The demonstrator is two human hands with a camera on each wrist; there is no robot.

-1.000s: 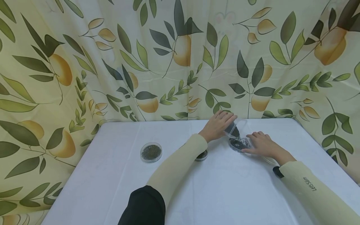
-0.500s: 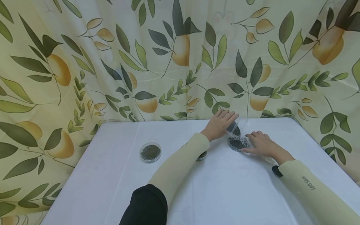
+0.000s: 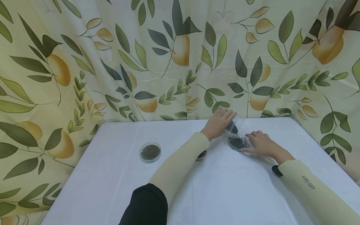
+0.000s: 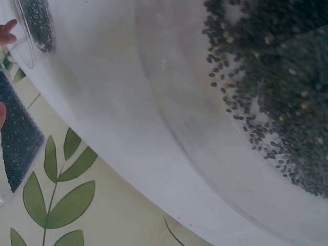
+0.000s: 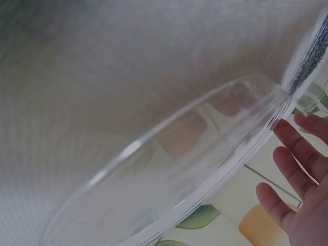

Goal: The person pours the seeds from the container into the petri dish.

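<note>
My left hand [image 3: 218,124] grips a clear plastic box [image 3: 230,126] of small dark seeds, tilted over the rightmost petri dish [image 3: 238,143]. Seeds lie in a stream between the box's mouth and the dark layer in the dish. At the dish's right side is my right hand [image 3: 261,144], thumb along the near rim and fingers by the far rim. In the right wrist view its fingers [image 5: 292,171] are spread and loosely extended. The left wrist view shows the box [image 4: 19,138] at the left edge, mostly cut off, with seeds inside.
One seed-filled petri dish [image 3: 150,152] stands at the left. Another dish [image 3: 201,155] is partly hidden under my left forearm. A clear round lid or dish [image 3: 270,160] lies below my right wrist. Behind the white table [image 3: 121,187] hangs a leaf-patterned curtain [image 3: 180,78].
More dark seeds cover the right dish, and fewer pale patches show in it. My left hand and the box have shifted slightly; my right hand stays at the dish.
</note>
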